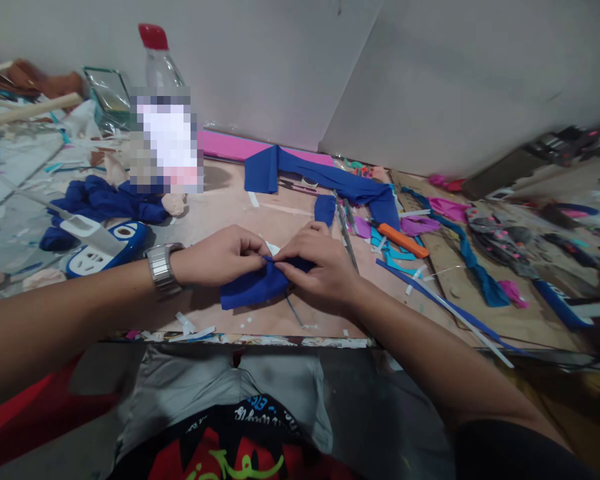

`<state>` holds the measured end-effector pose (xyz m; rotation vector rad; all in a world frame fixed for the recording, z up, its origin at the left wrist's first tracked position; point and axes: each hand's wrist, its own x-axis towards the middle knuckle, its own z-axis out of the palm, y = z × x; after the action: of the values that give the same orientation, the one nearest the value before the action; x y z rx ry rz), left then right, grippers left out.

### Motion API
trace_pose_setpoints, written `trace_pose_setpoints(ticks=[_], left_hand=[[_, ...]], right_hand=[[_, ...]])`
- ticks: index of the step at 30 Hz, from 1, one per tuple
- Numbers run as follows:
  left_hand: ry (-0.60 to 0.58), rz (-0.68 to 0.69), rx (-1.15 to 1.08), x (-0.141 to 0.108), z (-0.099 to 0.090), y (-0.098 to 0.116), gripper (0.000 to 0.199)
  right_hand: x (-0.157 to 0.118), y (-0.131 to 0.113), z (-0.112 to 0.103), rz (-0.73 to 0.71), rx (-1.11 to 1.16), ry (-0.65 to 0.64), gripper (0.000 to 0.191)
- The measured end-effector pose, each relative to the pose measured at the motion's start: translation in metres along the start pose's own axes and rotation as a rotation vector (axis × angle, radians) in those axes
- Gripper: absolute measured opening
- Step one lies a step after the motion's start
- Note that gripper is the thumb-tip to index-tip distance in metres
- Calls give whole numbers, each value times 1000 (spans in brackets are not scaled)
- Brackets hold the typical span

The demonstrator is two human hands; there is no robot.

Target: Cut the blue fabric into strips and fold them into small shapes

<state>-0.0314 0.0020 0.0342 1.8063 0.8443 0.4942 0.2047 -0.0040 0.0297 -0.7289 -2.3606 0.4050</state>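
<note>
Near the front edge of the work table, a piece of blue fabric (253,288) is pinched between my two hands. My left hand (223,257), with a metal watch on its wrist, grips the fabric's upper edge with thumb and fingers. From the right, my right hand (320,267) pinches the same edge, its fingertips almost touching those of the left. The fabric hangs down below the fingers onto the table. A small white piece (271,248) shows just behind the fingertips.
Behind the hands lie a long blue strip (330,172) and a pink strip (225,145). An orange cutter (403,241) and scraps are at right. At left are a blue-and-white power strip (130,233), bunched blue fabric (93,200) and a red-capped bottle (163,67).
</note>
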Motion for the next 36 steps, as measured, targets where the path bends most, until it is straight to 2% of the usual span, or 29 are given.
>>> trace_pose_setpoints(ticks=[4, 7, 11, 20, 26, 31, 36], left_hand=[[2, 8, -16, 0, -1, 1, 24], [29, 18, 23, 1, 0, -1, 32], [82, 62, 95, 1, 2, -2, 34], [269, 269, 550, -7, 9, 1, 27], [312, 404, 882, -5, 9, -6, 33], [334, 443, 900, -5, 10, -5, 31], [337, 379, 845, -4, 10, -7, 28]], right_hand=[[0, -1, -1, -37, -38, -7, 7], [0, -1, -2, -79, -63, -5, 7], [1, -2, 0, -21, -73, 28, 5], [0, -4, 4, 103, -65, 59, 2], [0, -5, 6, 200, 27, 9, 4], [2, -6, 6, 223, 77, -49, 8], [2, -6, 5, 247, 102, -11, 6]])
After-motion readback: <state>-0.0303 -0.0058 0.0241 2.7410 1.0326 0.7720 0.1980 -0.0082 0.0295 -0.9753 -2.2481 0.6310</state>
